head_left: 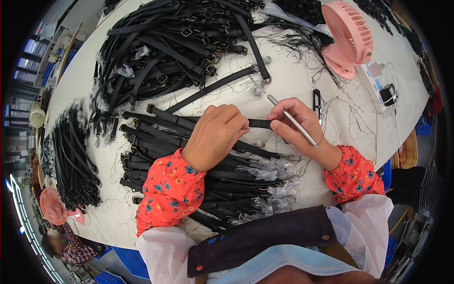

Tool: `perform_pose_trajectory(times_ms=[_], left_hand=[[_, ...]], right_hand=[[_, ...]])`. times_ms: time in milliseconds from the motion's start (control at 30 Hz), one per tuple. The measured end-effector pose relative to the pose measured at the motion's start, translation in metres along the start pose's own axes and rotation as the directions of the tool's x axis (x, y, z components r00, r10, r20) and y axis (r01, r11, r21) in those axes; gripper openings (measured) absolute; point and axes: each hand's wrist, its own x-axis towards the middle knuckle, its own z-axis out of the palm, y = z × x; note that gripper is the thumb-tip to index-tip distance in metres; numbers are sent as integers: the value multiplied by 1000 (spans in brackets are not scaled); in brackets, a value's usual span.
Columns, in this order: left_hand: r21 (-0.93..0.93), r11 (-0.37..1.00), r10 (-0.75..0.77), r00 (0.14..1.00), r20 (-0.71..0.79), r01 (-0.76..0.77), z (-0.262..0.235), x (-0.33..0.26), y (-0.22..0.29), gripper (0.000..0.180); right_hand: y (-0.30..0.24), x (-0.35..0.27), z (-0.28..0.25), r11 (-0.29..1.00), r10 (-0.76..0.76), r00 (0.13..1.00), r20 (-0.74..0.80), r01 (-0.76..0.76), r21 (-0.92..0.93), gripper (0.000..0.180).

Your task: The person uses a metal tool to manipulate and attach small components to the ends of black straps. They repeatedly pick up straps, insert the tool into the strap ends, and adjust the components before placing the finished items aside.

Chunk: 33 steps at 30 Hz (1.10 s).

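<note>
Both hands were on one black strap [259, 123]: left hand [215, 135] fingers clamped on it, right hand [298, 125] fingers pinching it plus a thin metal tool [295, 124].

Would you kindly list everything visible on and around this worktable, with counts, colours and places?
Black straps: many, black, heaped at the table's far side.
Wrapped straps: many, black with clear film, stacked under the hands.
Strap bundle: one pile, black, far left.
Fan: one, pink, upper right.
Second fan: one, pink, lower left.
Clippers: one, black, right of the hands.
Table: one, white.
Left hand: pinching a black strap.
Right hand: holding the strap's end and a thin metal tool.
</note>
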Motion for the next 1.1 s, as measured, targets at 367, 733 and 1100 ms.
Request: perform_pose_trajectory(times_ms=[367, 733, 1100], left_hand=[[-575, 766, -287, 954, 93, 286, 0, 0, 3, 8], [-168, 948, -317, 754, -576, 270, -11, 2, -36, 24], [-156, 985, -79, 995, -67, 68, 10, 0, 0, 19]], right_hand=[[1, 1, 1, 999, -28, 1000, 3, 29, -36, 25], [2, 0, 0, 999, -21, 1000, 16, 22, -41, 25], [1, 1, 1, 1000, 11, 1000, 18, -11, 5, 26]])
